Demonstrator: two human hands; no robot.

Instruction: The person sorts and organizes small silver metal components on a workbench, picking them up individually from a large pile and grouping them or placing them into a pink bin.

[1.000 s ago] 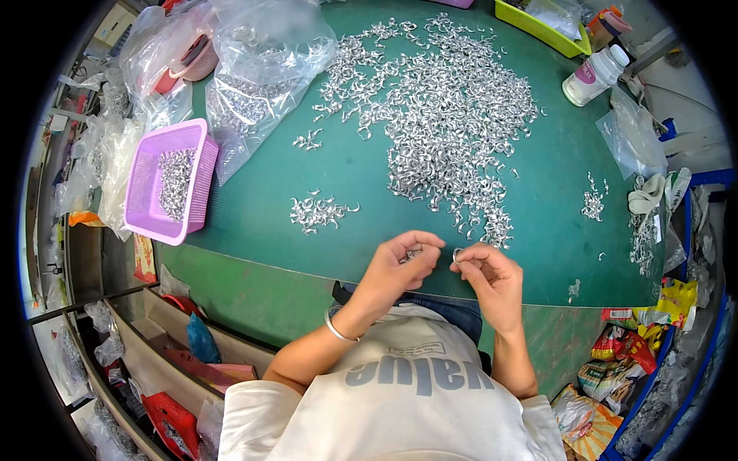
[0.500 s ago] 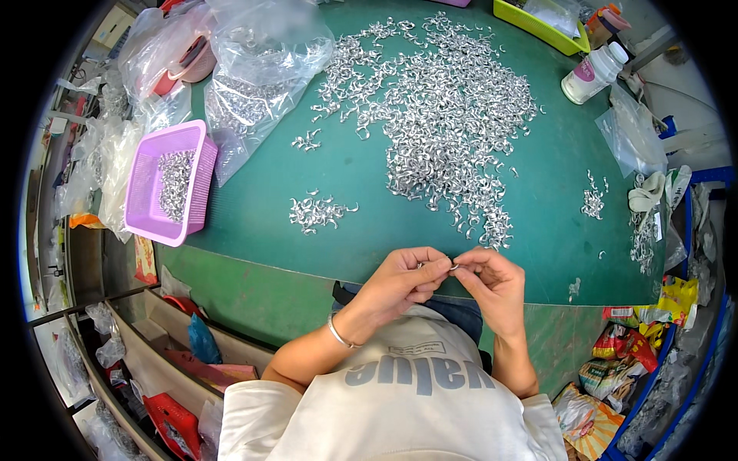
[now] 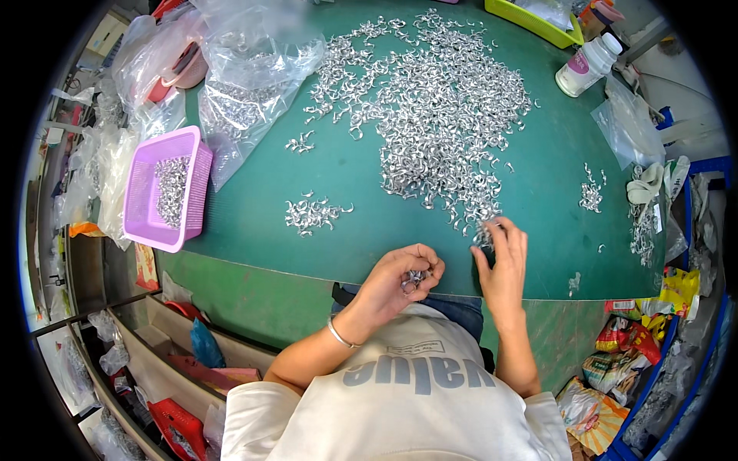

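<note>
Several small curved silvery metal pieces (image 3: pixel 416 278) lie in my left hand (image 3: pixel 398 280), its fingers curled round them at the table's front edge. My right hand (image 3: pixel 503 257) reaches over the near tip of a wide heap of the same metal pieces (image 3: pixel 446 123). Its thumb and fingers are apart, with fingertips at the pieces; whether they touch one is hard to make out. Left of the heap sits a small cluster of metal pieces (image 3: pixel 314 215) on the green tabletop (image 3: pixel 254 238).
A purple basket (image 3: pixel 198 184) with metal pieces stands at the left, beside a clear plastic bag (image 3: pixel 254 107) of pieces. At the right are a white bottle (image 3: pixel 588 65) and a small group of pieces (image 3: pixel 591 196). A yellow-green tray (image 3: pixel 530 21) stands at the back.
My right hand has moved away from my left, forward to the heap's near tip, and its fingers have parted. My left hand has turned slightly, showing the pieces in it.
</note>
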